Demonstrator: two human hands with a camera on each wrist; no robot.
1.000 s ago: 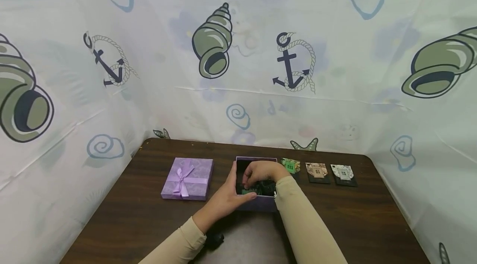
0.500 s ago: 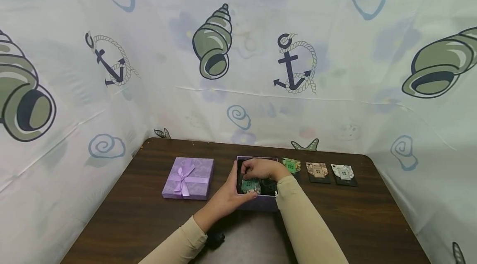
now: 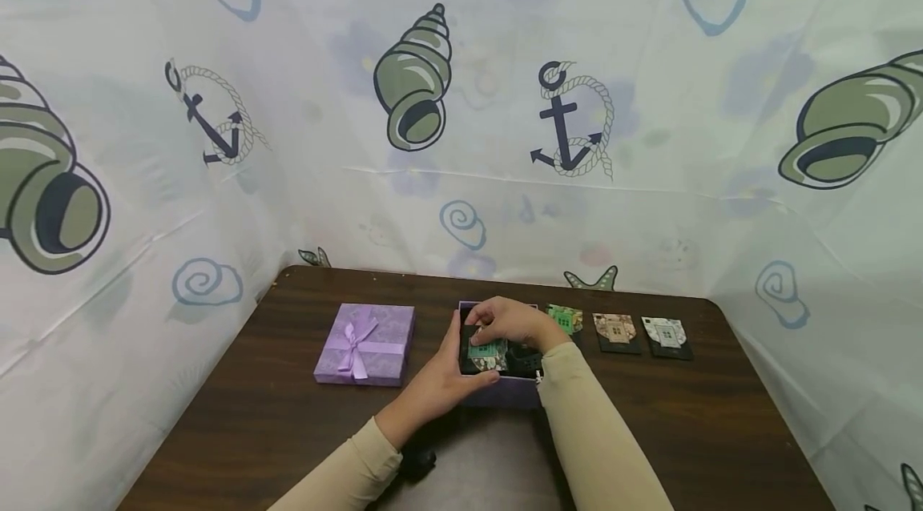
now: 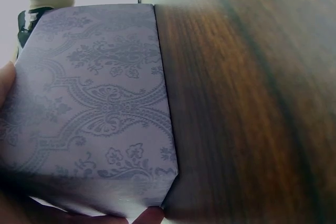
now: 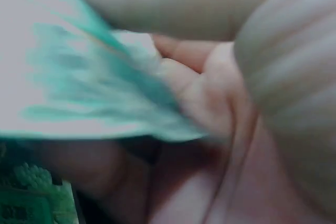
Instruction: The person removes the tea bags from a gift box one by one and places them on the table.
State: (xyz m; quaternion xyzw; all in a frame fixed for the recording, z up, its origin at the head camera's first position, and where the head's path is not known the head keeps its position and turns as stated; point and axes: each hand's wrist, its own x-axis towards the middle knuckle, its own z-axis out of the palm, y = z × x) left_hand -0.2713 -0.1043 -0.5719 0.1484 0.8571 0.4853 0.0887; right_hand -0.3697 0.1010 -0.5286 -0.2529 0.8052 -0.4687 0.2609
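Observation:
A purple gift box [image 3: 501,393] stands uncovered mid-table. My left hand [image 3: 431,383] holds its left near corner, fingers along the side and thumb at the front; the left wrist view shows the box's patterned wall [image 4: 105,87]. My right hand [image 3: 515,323] is over the opening. In the right wrist view its thumb and fingers pinch a flat green printed packet [image 5: 68,77], blurred by closeness. That packet shows inside the rim in the head view. Below it lies another green patterned piece [image 5: 26,200]. Dark contents [image 3: 524,359] at the box's right are partly hidden by my right hand.
Left of the box lies its purple lid [image 3: 364,344] with a ribbon bow. To the right, a green packet [image 3: 565,320], a tan packet [image 3: 615,331] and a white packet [image 3: 667,336] form a row. A small black object [image 3: 418,463] sits near my left wrist.
My right hand has risen slightly out of the box, and more of the green packet shows beneath its fingers. My left hand stays at the box corner.

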